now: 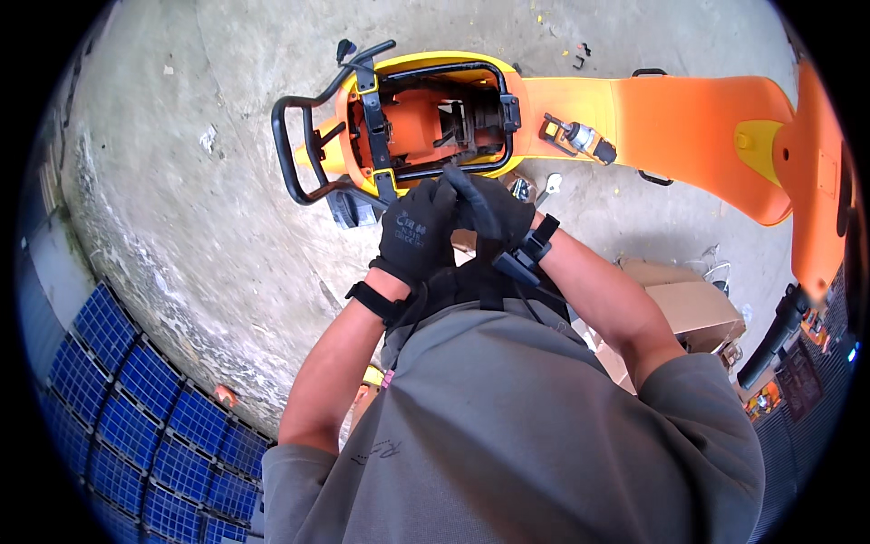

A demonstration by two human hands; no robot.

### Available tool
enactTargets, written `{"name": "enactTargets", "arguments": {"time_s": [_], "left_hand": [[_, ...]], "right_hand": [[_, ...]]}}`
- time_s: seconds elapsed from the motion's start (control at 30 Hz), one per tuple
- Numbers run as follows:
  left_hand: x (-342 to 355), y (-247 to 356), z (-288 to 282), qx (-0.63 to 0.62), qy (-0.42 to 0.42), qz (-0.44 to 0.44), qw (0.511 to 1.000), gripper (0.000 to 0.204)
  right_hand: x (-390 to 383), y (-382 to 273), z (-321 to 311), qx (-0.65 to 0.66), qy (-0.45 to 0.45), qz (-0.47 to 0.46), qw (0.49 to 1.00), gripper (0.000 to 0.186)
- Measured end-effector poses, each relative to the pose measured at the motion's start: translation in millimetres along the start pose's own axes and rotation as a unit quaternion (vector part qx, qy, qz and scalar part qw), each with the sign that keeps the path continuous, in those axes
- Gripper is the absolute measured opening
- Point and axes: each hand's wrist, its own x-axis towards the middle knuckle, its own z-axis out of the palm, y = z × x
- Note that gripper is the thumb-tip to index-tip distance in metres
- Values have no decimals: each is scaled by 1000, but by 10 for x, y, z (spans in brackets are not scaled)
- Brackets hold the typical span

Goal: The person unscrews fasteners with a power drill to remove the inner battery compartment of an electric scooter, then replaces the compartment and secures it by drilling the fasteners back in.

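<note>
My left hand (417, 231), in a black work glove with pale print on its back, is closed in front of my waist. Beside it, my right hand (497, 210), gloved the same way, has its fingers curled in towards the left. Whatever the fingers hold is too small or hidden to name. Both hands are at the near edge of an orange and yellow scooter-like vehicle body (566, 95). Its open bay, just beyond them, is ringed by a black tube frame (467, 65) and shows dark mechanical parts inside. A black strap (372, 118) crosses the bay's left end.
A cordless power tool (584, 140) lies on the orange deck to the right. An open cardboard box (689, 308) stands at my right side. Blue grid-like crates or panels (154, 426) fill the lower left. Small dark pieces (580, 60) lie on the concrete floor beyond the vehicle.
</note>
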Motion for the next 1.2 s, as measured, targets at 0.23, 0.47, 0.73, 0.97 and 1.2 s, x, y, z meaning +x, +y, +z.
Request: {"name": "enactTargets", "arguments": {"time_s": [0.23, 0.47, 0.73, 0.97, 1.2], "left_hand": [[51, 174, -112, -27, 9, 46, 999, 25], [103, 209, -261, -87, 11, 56, 995, 22], [-84, -602, -168, 3, -120, 55, 991, 22], [-523, -1199, -62, -25, -173, 67, 982, 25], [-756, -1702, 96, -36, -262, 51, 963, 28]], "right_hand": [[-235, -228, -1, -201, -10, -135, 970, 36], [-485, -173, -213, 81, 80, -55, 992, 19], [-1681, 794, -1117, 109, 406, -202, 884, 21], [-2408, 3180, -1090, -449, 551, -224, 667, 14], [-2370, 4115, 191, 328, 507, -263, 753, 8]]}}
